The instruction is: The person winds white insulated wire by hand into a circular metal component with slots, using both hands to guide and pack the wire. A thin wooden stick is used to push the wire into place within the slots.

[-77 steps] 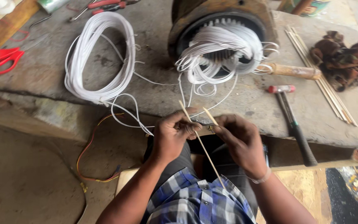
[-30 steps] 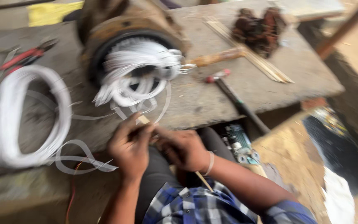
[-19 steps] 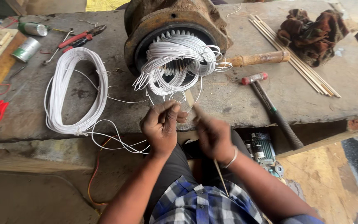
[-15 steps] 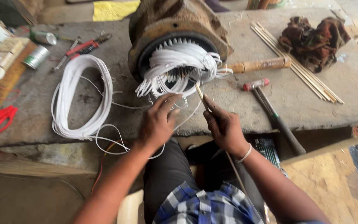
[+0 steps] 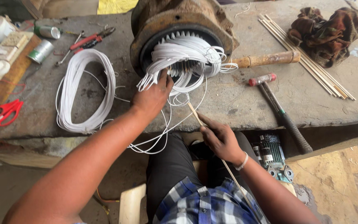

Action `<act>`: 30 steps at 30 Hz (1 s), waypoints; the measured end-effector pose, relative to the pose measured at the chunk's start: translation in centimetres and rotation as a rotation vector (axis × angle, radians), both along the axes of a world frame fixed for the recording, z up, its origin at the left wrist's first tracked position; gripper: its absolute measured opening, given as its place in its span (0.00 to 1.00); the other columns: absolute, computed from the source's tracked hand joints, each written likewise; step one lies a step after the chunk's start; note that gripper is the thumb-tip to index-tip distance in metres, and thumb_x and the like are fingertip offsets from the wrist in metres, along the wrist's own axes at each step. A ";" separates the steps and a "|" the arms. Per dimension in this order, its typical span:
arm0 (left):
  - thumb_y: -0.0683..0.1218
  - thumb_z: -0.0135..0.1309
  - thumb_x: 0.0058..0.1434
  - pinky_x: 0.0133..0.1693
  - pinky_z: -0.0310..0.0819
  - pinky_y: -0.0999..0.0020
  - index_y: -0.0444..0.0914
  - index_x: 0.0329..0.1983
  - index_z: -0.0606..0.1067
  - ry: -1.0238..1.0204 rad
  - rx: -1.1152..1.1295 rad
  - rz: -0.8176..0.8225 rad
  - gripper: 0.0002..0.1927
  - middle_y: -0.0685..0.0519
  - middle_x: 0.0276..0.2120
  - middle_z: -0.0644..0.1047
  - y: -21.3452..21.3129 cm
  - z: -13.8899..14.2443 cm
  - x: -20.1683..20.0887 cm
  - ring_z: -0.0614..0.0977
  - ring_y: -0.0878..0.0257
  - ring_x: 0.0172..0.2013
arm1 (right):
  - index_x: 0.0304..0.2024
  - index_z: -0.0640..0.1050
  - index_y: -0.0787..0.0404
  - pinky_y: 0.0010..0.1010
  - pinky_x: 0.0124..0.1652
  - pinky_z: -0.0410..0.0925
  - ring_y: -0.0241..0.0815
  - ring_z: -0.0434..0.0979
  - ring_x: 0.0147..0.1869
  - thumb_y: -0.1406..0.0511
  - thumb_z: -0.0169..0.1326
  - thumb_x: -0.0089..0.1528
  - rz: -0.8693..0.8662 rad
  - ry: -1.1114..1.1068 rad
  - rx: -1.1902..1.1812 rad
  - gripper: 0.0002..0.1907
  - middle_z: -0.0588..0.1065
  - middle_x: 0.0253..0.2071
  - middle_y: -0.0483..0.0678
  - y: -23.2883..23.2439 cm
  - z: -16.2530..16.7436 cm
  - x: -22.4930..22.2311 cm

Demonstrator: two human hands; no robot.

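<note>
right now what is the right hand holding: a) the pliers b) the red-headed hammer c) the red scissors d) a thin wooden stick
d: the right hand is closed on a thin wooden stick that slants up toward the white wires in the motor housing, while the hammer lies untouched on the bench to its right.
</note>
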State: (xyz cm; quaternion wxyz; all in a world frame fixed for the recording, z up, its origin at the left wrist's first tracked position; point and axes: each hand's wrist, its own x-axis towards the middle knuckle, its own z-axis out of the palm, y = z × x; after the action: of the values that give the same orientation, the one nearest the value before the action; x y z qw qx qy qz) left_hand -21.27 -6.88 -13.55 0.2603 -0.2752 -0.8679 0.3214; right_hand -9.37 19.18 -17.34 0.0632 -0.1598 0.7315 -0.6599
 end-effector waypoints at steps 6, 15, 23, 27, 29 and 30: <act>0.50 0.48 0.65 0.27 0.79 0.64 0.29 0.55 0.74 -0.009 -0.362 -0.146 0.22 0.41 0.56 0.75 -0.8 1.6 -0.5 0.78 0.56 0.49 | 0.69 0.70 0.62 0.20 0.22 0.57 0.25 0.60 0.22 0.67 0.49 0.68 -0.025 -0.122 -0.045 0.25 0.64 0.20 0.36 4.0 -3.3 2.6; 0.50 0.49 0.60 0.45 0.80 0.55 0.42 0.60 0.74 0.058 -0.013 -0.214 0.23 0.44 0.59 0.74 -1.2 1.6 0.3 0.84 0.50 0.47 | 0.69 0.71 0.64 0.19 0.24 0.58 0.24 0.60 0.25 0.67 0.51 0.69 0.006 -0.259 -0.097 0.25 0.65 0.24 0.34 5.7 -7.3 3.4; 0.50 0.50 0.61 0.47 0.79 0.54 0.45 0.58 0.74 0.064 -0.005 -0.202 0.21 0.44 0.62 0.73 -1.0 2.2 0.9 0.83 0.47 0.50 | 0.73 0.65 0.63 0.20 0.25 0.57 0.25 0.58 0.24 0.64 0.47 0.72 0.167 -0.193 -0.162 0.27 0.62 0.22 0.34 5.9 -6.7 3.3; 0.50 0.50 0.61 0.39 0.79 0.59 0.46 0.63 0.75 0.022 -0.070 -0.075 0.25 0.47 0.64 0.74 -1.0 2.1 1.1 0.82 0.53 0.39 | 0.72 0.66 0.63 0.21 0.24 0.56 0.25 0.55 0.23 0.65 0.47 0.71 0.178 -0.165 -0.033 0.26 0.60 0.20 0.35 5.7 -7.0 3.0; 0.51 0.50 0.60 0.39 0.79 0.60 0.46 0.62 0.75 0.070 -0.061 -0.084 0.25 0.49 0.63 0.74 -0.9 2.1 1.3 0.83 0.54 0.40 | 0.72 0.67 0.63 0.22 0.24 0.57 0.26 0.56 0.23 0.66 0.47 0.71 0.175 -0.127 -0.017 0.26 0.61 0.20 0.36 5.5 -6.8 3.0; 0.51 0.50 0.60 0.40 0.80 0.61 0.45 0.60 0.76 0.107 -0.055 -0.103 0.23 0.49 0.62 0.74 -0.8 2.1 1.4 0.83 0.55 0.43 | 0.71 0.67 0.63 0.23 0.24 0.58 0.26 0.56 0.23 0.67 0.47 0.71 0.173 -0.097 -0.011 0.25 0.62 0.19 0.37 5.4 -6.6 2.9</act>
State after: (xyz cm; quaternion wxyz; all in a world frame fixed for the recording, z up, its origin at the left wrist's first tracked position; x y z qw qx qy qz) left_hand -19.91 -7.69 -11.42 0.3149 -0.3090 -0.8282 0.3457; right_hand -6.47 24.53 -23.96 0.1542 -0.1905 0.7074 -0.6630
